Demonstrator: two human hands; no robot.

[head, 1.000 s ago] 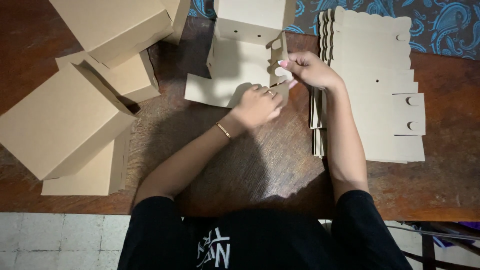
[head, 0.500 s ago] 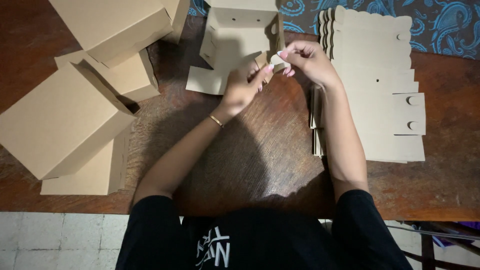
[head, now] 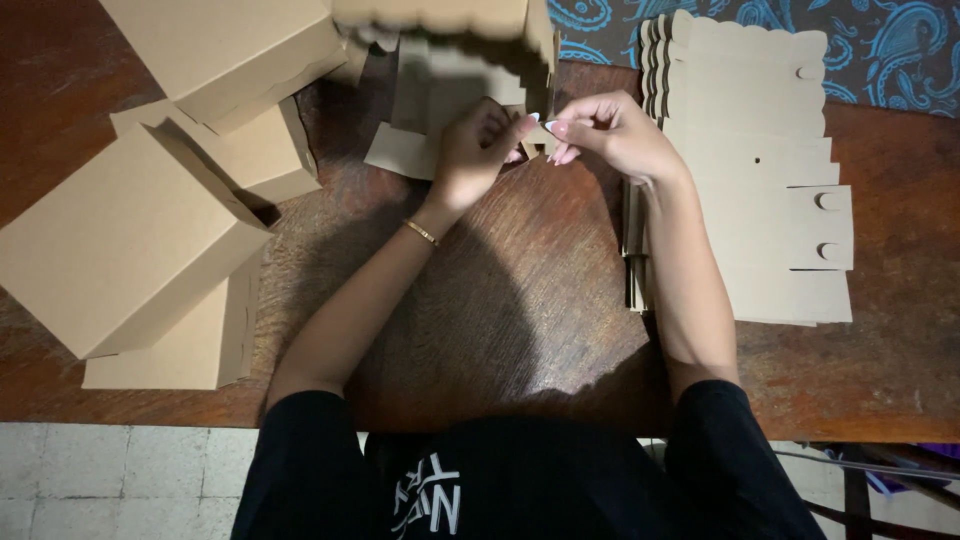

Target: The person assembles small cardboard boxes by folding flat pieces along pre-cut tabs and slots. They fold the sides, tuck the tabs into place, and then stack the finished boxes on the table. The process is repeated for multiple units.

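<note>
Seen from above, a person seated at a dark wooden tabletop [head: 520, 330] works a half-folded brown cardboard box [head: 470, 60], which stands at the far edge of the tabletop, straight ahead of the person. The left hand [head: 475, 150] presses against the box's near wall, fingers curled around a small flap at its lower right corner. The right hand [head: 610, 130], just right of the box, pinches that same corner between thumb and fingertips; its grip is nearly closed on thin card. How firmly the left hand's grip closes cannot be told, as the fingers hide it.

The box looks light and hollow, made of thin card that would bend or crease under pressure. It seems best held at folded edges and corners, where the card is stiffer, not at the flat panels.

Right of the box lies a stack of flat unfolded blanks [head: 750, 180] with scalloped edges. Left of it sit several finished boxes [head: 130, 240], piled loosely.
</note>
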